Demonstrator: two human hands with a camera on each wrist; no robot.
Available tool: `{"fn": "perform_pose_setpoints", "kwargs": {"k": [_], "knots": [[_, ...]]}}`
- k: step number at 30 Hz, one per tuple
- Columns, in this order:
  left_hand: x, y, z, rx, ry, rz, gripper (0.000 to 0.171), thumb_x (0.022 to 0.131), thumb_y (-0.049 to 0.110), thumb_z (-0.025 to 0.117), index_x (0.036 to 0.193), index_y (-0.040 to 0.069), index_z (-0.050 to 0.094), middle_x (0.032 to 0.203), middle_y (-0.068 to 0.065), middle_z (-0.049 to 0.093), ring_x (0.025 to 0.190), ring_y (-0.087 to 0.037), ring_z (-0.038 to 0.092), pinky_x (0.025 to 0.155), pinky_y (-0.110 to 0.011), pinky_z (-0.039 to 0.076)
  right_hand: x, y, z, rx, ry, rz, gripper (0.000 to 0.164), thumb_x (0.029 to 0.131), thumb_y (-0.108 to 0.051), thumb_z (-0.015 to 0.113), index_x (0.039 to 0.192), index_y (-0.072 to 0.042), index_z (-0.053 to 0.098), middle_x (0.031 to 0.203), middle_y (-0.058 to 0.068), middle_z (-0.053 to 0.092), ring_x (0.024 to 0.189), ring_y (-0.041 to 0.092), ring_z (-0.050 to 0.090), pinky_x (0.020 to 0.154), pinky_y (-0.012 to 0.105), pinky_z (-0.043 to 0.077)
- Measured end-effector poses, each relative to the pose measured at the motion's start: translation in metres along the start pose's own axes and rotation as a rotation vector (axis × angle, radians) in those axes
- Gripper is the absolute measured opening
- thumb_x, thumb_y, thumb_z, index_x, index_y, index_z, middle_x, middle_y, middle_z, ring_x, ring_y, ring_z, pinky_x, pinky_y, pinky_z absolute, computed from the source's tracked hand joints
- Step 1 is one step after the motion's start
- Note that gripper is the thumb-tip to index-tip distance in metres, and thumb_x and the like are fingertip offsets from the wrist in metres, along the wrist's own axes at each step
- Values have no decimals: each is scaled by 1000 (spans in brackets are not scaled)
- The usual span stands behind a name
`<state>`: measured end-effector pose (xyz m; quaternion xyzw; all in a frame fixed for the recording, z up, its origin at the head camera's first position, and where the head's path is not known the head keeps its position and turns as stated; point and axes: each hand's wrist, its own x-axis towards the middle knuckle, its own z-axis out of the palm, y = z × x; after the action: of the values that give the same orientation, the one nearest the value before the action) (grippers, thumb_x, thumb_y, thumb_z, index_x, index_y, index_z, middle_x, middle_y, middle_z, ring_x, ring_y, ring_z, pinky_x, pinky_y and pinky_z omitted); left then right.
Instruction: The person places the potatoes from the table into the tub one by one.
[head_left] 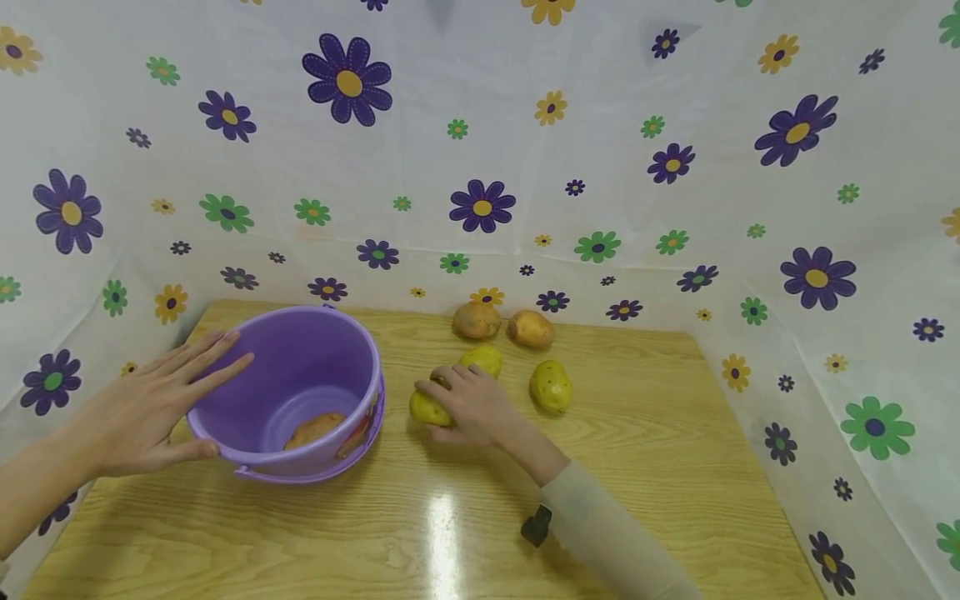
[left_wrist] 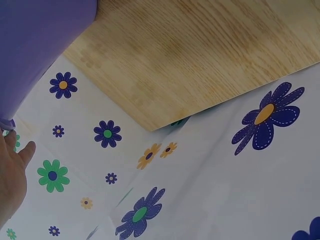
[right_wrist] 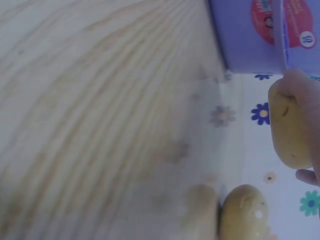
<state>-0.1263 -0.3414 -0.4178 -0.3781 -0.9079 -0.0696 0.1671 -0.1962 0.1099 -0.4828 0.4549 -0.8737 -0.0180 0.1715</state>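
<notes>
My right hand (head_left: 476, 404) grips a yellow potato (head_left: 429, 408), fingers over its top and thumb on the near side. In the right wrist view that potato (right_wrist: 287, 127) shows beside the purple bucket (right_wrist: 245, 45). The bucket (head_left: 292, 350) stands at the left with its open top tilted toward me. One brown potato (head_left: 315, 428) lies at its bottom. My left hand (head_left: 153, 408) spreads straight fingers along the bucket's left rim. The left wrist view catches only part of this hand (left_wrist: 12, 177), near the bucket (left_wrist: 40, 50).
Just behind the right hand lies another yellow potato (head_left: 483, 359); a third yellow potato (head_left: 551, 387) is to its right. Two brown potatoes, left (head_left: 477, 320) and right (head_left: 532, 329), sit at the back edge of the wooden table (head_left: 637, 467). A flowered sheet (head_left: 585, 167) surrounds the table.
</notes>
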Motion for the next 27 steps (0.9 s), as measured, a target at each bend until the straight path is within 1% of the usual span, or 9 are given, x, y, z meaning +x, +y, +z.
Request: {"fn": "perform_pose_setpoints", "kwargs": {"k": [2, 5, 10, 20, 24, 27], "knots": [[0, 0, 0, 0, -1, 0, 107, 90, 89, 45, 163, 11, 40, 177, -17, 23, 168, -11, -2, 132, -21, -9, 3, 1, -3, 10, 24, 1, 67, 87, -58, 76, 142, -22, 62, 127, 5, 71, 111, 22, 71, 98, 37, 59], [0, 0, 0, -1, -1, 0, 107, 90, 89, 44, 163, 11, 40, 177, -16, 23, 168, -12, -2, 132, -21, -9, 7, 1, -9, 11, 56, 4, 66, 88, -58, 75, 142, -22, 62, 126, 4, 71, 108, 22, 72, 95, 36, 60], [-1, 0, 1, -3, 1, 1, 107, 90, 89, 44, 163, 11, 40, 177, -17, 23, 168, -12, -2, 132, -21, -9, 14, 0, -22, 31, 145, 6, 64, 87, -56, 74, 139, -20, 64, 124, 5, 71, 104, 21, 73, 90, 34, 61], [0, 0, 1, -11, 1, 1, 107, 90, 89, 45, 163, 11, 40, 177, -17, 24, 168, -12, -2, 132, -20, -8, 27, 2, -44, 82, 296, 21, 63, 84, -53, 80, 136, -19, 67, 124, 6, 71, 102, 23, 73, 90, 36, 61], [0, -1, 1, -11, 3, 2, 107, 90, 89, 44, 163, 11, 40, 176, -17, 24, 168, -11, -2, 132, -21, -8, 31, 4, -52, 93, 348, 15, 64, 83, -52, 81, 135, -17, 67, 122, 7, 71, 98, 21, 72, 86, 32, 60], [0, -1, 1, -9, 4, 2, 107, 90, 89, 44, 163, 11, 40, 176, -18, 24, 168, -11, -2, 132, -21, -8, 34, 4, -56, 98, 370, 17, 64, 82, -51, 81, 135, -17, 67, 122, 7, 71, 96, 20, 71, 82, 30, 59]]}}
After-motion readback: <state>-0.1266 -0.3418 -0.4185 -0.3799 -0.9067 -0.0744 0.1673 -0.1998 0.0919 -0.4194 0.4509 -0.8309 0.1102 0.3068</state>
